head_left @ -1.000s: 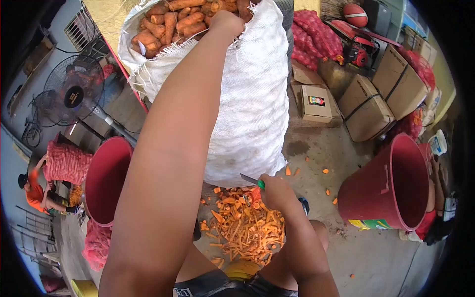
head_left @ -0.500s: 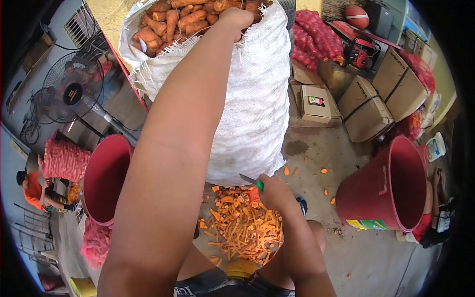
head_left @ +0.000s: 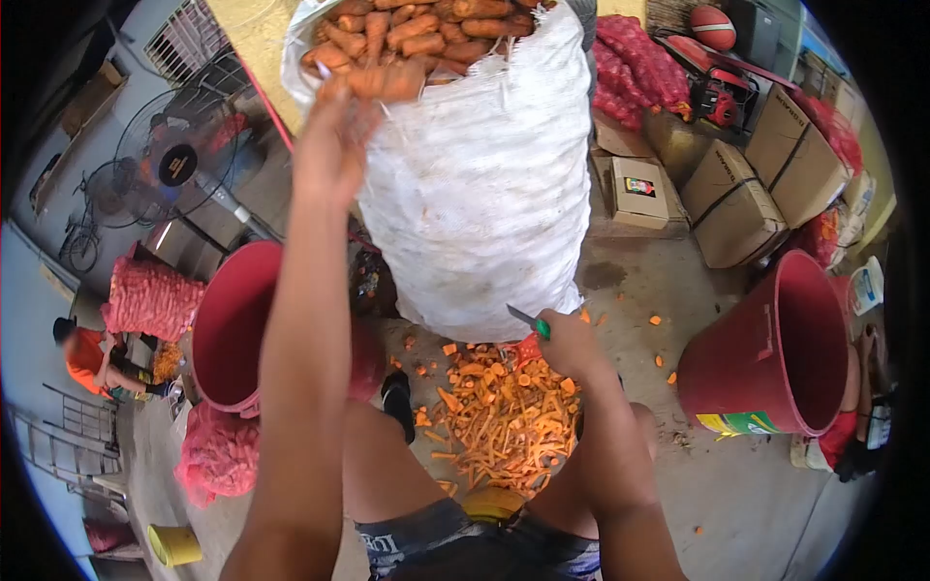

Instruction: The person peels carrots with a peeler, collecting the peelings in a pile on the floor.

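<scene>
A tall white woven sack [head_left: 475,194] stands in front of me, its open top full of carrots [head_left: 426,27]. At the sack's upper left edge my left hand [head_left: 337,136] has its fingers round a carrot [head_left: 387,81], blurred by motion. Low at the right, my right hand [head_left: 573,343] grips a small knife [head_left: 528,320] with a green handle, its blade pointing up and left near the sack's base. Orange peelings and cut carrot ends [head_left: 509,416] lie heaped between my legs.
Red tubs stand at the left [head_left: 232,329] and right [head_left: 765,349]. Beyond are a fan [head_left: 177,165], cardboard boxes [head_left: 731,203] and red net sacks [head_left: 639,68]. A person in orange [head_left: 87,358] sits far left; another person's legs [head_left: 845,407] show far right.
My left hand has moved left from the carrot pile to the sack's left edge, now with a carrot. The view has shifted slightly; my right hand still holds the knife.
</scene>
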The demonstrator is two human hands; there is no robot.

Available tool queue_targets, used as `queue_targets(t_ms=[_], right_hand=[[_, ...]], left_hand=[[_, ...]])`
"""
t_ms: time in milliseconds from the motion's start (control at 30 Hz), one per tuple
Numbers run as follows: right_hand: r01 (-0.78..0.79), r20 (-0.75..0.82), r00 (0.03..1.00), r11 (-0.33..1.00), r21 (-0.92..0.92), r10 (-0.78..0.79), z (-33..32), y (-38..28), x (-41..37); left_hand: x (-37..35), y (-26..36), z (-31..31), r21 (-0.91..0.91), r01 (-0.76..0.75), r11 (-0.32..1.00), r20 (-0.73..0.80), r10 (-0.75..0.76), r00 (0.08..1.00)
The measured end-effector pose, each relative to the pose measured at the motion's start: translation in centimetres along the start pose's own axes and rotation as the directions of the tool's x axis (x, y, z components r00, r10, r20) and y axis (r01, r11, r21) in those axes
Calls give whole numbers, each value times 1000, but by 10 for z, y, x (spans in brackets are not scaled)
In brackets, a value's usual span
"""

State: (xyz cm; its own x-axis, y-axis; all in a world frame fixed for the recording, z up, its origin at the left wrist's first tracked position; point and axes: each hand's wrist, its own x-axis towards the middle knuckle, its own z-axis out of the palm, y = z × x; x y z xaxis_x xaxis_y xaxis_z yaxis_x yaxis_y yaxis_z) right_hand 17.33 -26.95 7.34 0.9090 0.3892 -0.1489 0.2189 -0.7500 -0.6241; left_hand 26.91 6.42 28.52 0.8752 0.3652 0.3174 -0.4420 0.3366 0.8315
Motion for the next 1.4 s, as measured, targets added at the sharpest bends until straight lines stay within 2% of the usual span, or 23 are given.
queue_targets(t_ms=[33,133,267,300,367,400,467,500,567,600,667,733,800,867,900,933,967,1000,1033,1100,1167,1233,1400], right_hand=[[7,11,1000,1000,1,-7,5,-2,-2],[65,15,998,998,-6,-65,18,-7,-5],[206,22,977,970,131,-210,36,-15,-14],[179,33,982,973,142,-186,49,-19,-31],[228,67,968,957,178,-243,60,-29,-31],[215,67,971,960,178,-230,66,-30,-30],[284,73,954,955,87,-290,82,-31,-30],[278,69,956,956,89,-284,84,-36,-32],[285,114,950,957,62,-290,87,-47,-38],[281,105,953,959,44,-284,89,-51,-31],[290,115,951,957,-18,-286,97,-55,-30],[299,125,949,951,-78,-289,106,-50,-29],[188,240,963,945,-267,-123,106,-40,-22],[160,261,962,947,-280,-85,121,-8,-10],[134,292,955,947,-292,-45,120,-9,-13],[151,410,912,946,-286,-21,114,-10,-7],[159,414,910,944,-290,-26,108,-8,-7],[212,394,904,974,-81,-164,98,-9,-11],[261,347,892,956,131,-291,88,-15,-16],[171,306,925,966,194,-226,69,-36,-28],[85,256,955,963,256,-152,67,-45,-31],[206,166,946,910,359,-280,77,-44,-33],[225,157,938,887,404,-309,92,-42,-30]], left_hand=[[-36,-9,-10,-100,128,987,-86,-136,987],[-130,-57,-56,-212,323,922,-6,-332,943],[-234,-99,-88,-264,553,790,57,-560,827],[-279,-110,-99,-159,605,780,92,-598,796],[-307,-116,-101,65,621,781,49,-624,780],[-315,-118,-102,64,630,774,55,-633,772],[-329,-122,-108,317,560,766,37,-600,799],[-333,-127,-114,320,562,763,42,-604,796],[-343,-138,-125,519,502,692,-69,-552,831],[-337,-136,-121,519,495,697,-58,-549,834],[-340,-129,-115,660,473,584,-68,-581,811],[-344,-126,-118,676,453,581,-46,-580,813],[-346,-122,-120,689,428,585,-19,-576,817],[-347,-116,-126,441,384,811,205,-507,837],[-347,-118,-131,443,385,810,199,-508,838],[-342,-123,-134,343,448,825,101,-507,856],[-338,-128,-138,234,494,837,2,-509,861],[-334,-122,-138,181,587,789,-51,-589,807],[-331,-122,-139,178,588,789,-56,-588,807],[-329,-125,-140,-4,660,751,-190,-649,737],[-329,-134,-141,-46,685,727,-187,-680,709],[-331,-137,-136,-86,709,700,-182,-711,679],[-337,-135,-117,-128,731,670,-122,-742,659]])
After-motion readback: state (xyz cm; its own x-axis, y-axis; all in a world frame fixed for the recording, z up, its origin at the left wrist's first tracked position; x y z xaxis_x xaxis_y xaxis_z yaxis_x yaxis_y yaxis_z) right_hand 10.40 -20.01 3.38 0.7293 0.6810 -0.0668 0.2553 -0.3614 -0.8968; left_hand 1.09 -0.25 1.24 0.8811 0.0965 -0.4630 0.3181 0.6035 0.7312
